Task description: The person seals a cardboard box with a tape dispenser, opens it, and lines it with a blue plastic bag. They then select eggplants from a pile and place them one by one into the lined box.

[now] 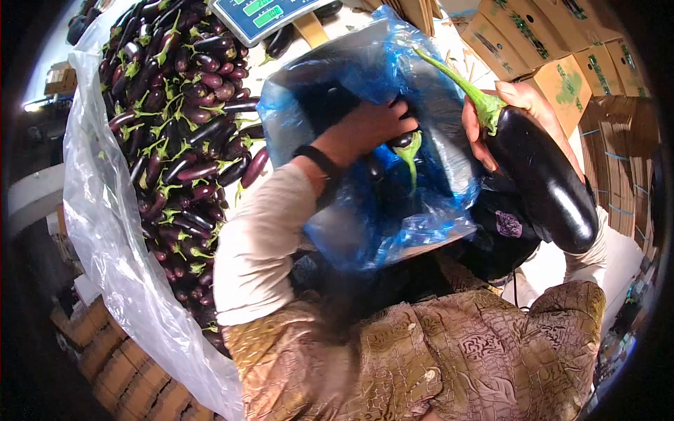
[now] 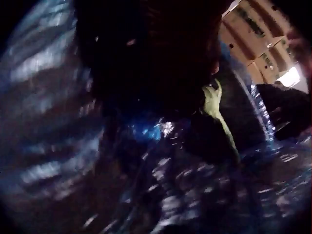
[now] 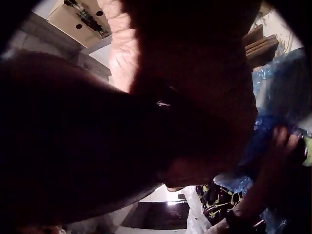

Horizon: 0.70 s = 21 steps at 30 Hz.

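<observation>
My right hand (image 1: 530,105) grips a large, glossy dark eggplant (image 1: 544,182) near its green cap, with the long stem pointing up and left. The same eggplant (image 3: 73,141) fills much of the right wrist view as a dark shape. Inside a blue plastic bag (image 1: 449,175) that lines a box, my left hand (image 1: 365,130) holds another eggplant (image 1: 403,139), its green cap and stem (image 2: 212,102) pointing down past the fingers. Much of that eggplant is hidden by the hand and shadow. A dark band circles the left wrist.
A big heap of eggplants (image 1: 203,133) lies to the left on clear plastic sheeting (image 1: 105,203). At the top stands a scale with a green display (image 1: 256,10). Printed cardboard boxes (image 1: 533,35) are stacked at upper right, with bundled flat cardboard (image 1: 618,161) below them.
</observation>
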Motion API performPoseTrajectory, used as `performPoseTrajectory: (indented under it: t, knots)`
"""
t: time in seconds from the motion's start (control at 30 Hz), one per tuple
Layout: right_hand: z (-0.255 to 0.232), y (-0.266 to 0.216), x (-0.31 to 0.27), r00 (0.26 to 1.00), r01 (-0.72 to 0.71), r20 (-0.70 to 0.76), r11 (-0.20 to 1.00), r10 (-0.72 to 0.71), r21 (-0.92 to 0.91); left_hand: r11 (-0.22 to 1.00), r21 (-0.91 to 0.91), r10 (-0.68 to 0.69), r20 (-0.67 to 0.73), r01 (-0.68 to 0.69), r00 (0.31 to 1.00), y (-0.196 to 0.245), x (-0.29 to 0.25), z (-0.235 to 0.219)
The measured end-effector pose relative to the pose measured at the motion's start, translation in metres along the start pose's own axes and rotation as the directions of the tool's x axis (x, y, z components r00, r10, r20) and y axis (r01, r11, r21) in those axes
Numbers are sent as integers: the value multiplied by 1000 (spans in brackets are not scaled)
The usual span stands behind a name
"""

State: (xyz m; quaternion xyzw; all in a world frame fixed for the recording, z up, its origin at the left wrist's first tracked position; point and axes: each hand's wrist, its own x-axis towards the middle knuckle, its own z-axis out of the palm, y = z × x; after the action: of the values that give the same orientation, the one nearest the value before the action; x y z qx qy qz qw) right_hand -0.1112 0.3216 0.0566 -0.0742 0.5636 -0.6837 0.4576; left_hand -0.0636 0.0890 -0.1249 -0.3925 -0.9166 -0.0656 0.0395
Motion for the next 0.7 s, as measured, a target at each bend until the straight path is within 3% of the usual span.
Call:
performPoseTrajectory:
  t: [0.07,0.1,0.13,0.17,0.2,0.23,0.27,0.37,0.4,0.43,0.47,0.5,0.53,0.57,0.63,0.67,0.7]
  knots:
    - [9,-4,3,1000,9,14,999,-9,46,997,-53,-66,-106,61,992,6,6,36]
    - [11,-4,3,999,24,23,996,-26,91,988,-98,-120,-22,117,993,13,4,44]
    - [11,-4,5,1000,18,24,996,-20,93,987,-103,-123,-20,120,992,15,2,57]
    - [11,-4,7,998,-11,-58,999,13,44,968,-142,-212,-37,205,976,18,-3,69]
    - [13,-4,9,990,-38,-134,999,37,-6,941,-175,-304,-53,291,951,19,-6,72]
    - [9,-4,8,996,-38,-87,999,35,-27,867,-265,-454,-71,422,888,20,-6,76]
    - [9,-4,5,996,-35,-83,999,33,-26,867,-261,-455,-71,424,888,19,-10,79]
    - [7,-4,-2,997,-71,-39,988,66,-137,709,-490,-634,-130,507,762,8,-12,77]
    - [8,-5,-6,997,-74,-10,980,73,-186,730,-431,-557,76,531,827,-2,-14,70]
    - [11,-5,-10,997,-67,28,970,75,-235,754,-369,-464,288,544,838,-5,-14,57]
    - [14,-7,-15,995,-39,78,956,64,-292,750,-371,-469,288,549,835,-2,-15,45]
    - [18,-9,-20,989,17,144,932,38,-361,780,-316,-357,485,541,798,4,-15,21]
    - [21,-12,-24,976,99,219,893,0,-438,812,-266,-238,662,520,711,11,-20,7]
    - [22,-13,-25,954,197,296,830,-40,-522,809,-263,-246,662,526,708,22,-29,6]
    - [22,-10,-18,897,370,431,692,-93,-621,857,-306,-124,659,415,742,46,-42,18]
    - [20,-3,-9,888,370,455,702,-73,-609,857,-310,-124,652,412,748,54,-49,29]
    - [18,9,3,890,317,454,763,-34,-564,920,-226,-186,469,321,863,60,-59,48]
